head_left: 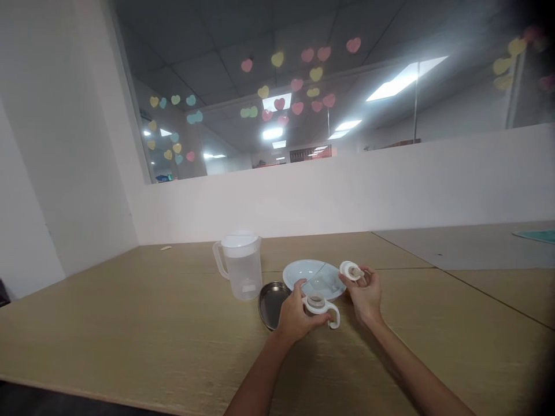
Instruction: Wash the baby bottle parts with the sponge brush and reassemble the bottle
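Note:
My left hand (297, 315) is wrapped round a white ring-shaped piece with a curved handle (334, 315); a round opening shows at its top. It looks like the top of a bottle, whose lower part is hidden or too unclear to make out. To the right, my right hand (366, 292) pinches a white round cap (350, 270), tilted, with a pale nozzle-like part on it. Behind both hands lies a pale blue oval basin (297, 268) with something clear in it. A dark metal tray (271, 303) is partly hidden behind my left hand.
A translucent lidded pitcher (245, 271) stands left of the metal tray on the wooden table (130, 323). A small pale object (166, 248) lies at the back left. Behind the table is a white wall (303, 202) under a window. A teal item (537, 236) lies far right.

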`<state>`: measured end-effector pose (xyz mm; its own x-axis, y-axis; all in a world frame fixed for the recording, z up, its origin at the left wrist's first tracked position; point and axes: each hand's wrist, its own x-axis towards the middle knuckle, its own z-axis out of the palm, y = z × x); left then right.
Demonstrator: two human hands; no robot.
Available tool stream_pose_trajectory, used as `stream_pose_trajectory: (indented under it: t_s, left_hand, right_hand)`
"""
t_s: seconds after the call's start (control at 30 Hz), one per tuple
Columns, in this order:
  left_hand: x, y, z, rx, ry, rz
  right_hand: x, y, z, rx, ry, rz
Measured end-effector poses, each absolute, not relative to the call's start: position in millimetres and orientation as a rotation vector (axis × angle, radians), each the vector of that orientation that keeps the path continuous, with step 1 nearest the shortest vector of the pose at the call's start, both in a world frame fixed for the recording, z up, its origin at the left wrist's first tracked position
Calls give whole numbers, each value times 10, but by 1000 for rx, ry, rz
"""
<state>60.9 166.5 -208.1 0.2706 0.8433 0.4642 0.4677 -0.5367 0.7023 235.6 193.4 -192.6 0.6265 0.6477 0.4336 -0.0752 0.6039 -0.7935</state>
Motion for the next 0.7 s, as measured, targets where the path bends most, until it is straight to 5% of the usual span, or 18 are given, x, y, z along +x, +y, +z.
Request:
stream_pose_trajectory:
  t_s: [0.33, 0.7]
  left_hand:
    - [594, 1652, -2078, 2194, 1123, 1193]
    - [617, 1677, -2111, 2469, 1195, 1172]
  right_hand:
    - [2451, 1935, -2046, -1284, -1777, 14]
    - [2463, 1923, -2018, -1261, -1707, -16]
